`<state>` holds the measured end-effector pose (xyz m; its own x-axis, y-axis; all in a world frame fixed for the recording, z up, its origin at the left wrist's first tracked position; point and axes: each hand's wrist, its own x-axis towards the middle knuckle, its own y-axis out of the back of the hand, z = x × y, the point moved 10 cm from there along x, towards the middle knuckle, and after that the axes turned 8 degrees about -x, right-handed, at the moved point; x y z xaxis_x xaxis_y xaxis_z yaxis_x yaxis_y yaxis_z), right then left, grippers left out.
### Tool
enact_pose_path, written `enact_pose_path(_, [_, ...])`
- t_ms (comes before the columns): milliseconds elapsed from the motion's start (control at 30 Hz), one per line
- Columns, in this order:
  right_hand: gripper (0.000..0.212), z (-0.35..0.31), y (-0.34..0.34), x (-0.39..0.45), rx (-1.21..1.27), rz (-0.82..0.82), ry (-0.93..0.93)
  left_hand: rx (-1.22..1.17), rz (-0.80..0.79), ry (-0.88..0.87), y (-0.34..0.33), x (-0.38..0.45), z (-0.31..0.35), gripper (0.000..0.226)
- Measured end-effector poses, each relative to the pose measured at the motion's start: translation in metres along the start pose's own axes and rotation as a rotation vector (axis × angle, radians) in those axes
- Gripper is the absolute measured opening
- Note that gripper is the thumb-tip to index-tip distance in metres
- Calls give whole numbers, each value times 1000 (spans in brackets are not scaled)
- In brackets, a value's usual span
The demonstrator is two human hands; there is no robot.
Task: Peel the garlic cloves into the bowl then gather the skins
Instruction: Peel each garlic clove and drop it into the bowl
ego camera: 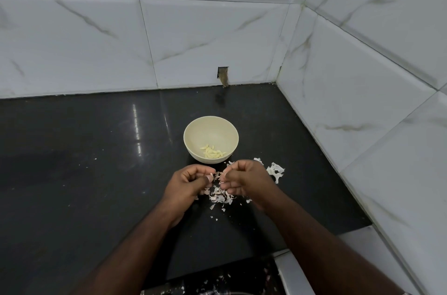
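A cream bowl (211, 130) stands on the black counter (84, 149), with several peeled garlic cloves (212, 151) at its bottom. Just in front of it my left hand (187, 186) and my right hand (244, 180) are held close together, fingers curled. Between their fingertips they pinch a small garlic clove (216, 175) with skin on it. Under and between the hands lies a scatter of papery garlic skins (221, 196). A bigger white piece of skin (275, 171) lies to the right of my right hand.
Tiled walls close the counter at the back and on the right. A small dark hole (223, 75) sits in the back wall above the counter. More skin bits lie on the floor (217, 280) below the front edge.
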<state>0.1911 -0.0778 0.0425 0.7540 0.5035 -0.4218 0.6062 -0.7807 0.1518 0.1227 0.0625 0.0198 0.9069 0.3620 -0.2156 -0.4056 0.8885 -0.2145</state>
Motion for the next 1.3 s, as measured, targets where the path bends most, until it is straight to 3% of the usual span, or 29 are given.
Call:
enact_pose_path(233, [28, -14, 21, 2, -450, 153, 169, -158, 25, 68, 0, 1, -4, 16])
enact_pose_path(300, [24, -18, 22, 3, -596, 171, 205, -169, 24, 79, 0, 0, -5, 17])
enact_pose_path(400, [4, -23, 26, 1, -671, 232, 224, -221, 13, 105, -1, -2, -6, 17])
enact_pose_path(467, [20, -27, 28, 0, -714, 270, 257, -248, 5, 123, -2, -3, -8, 14])
enact_pose_path(600, [13, -27, 23, 3, -764, 214, 275, -289, -3, 143, -3, -4, -10, 10])
enact_pose_path(1033, [24, -24, 1, 1, -320, 29, 276, -122, -7, 53, -6, -7, 4, 12])
enact_pose_path(1300, [21, -26, -2, -2, -231, -15, 307, -237, -45, 111, -7, -9, 0, 11])
